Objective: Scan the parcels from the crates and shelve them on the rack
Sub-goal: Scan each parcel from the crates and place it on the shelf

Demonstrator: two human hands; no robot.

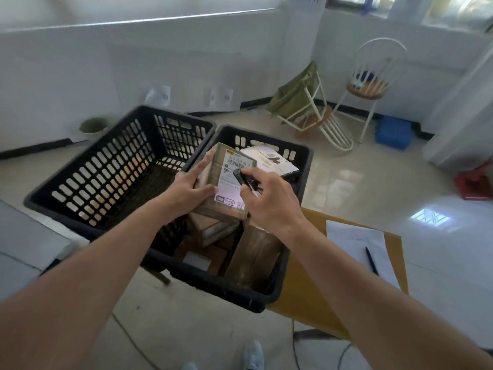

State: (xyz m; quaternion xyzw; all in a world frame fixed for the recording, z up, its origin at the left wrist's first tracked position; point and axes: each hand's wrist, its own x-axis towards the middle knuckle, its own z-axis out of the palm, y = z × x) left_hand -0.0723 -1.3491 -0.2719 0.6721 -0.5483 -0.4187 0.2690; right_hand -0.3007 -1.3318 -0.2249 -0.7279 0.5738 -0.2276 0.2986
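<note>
My left hand point(190, 186) grips a brown cardboard parcel point(213, 166) by its left side, holding it tilted above the right black crate point(269, 292). A white shipping label point(232, 180) with a barcode faces up on the parcel. My right hand point(269, 201) holds a small black scanner point(241, 176), its tip right over the label. More parcels lie in that crate: a white box point(272, 158) at the far end, brown boxes point(253, 252) nearer me. The left black crate point(112, 166) looks empty.
A wooden table point(306, 289) to the right carries white paper point(357, 244) and a pen point(371, 260). Across the tiled floor stand a white chair point(373, 84), a tipped chair point(314, 113), a blue crate point(393, 132) and a red item point(474, 182). A grey surface point(24, 236) lies at left.
</note>
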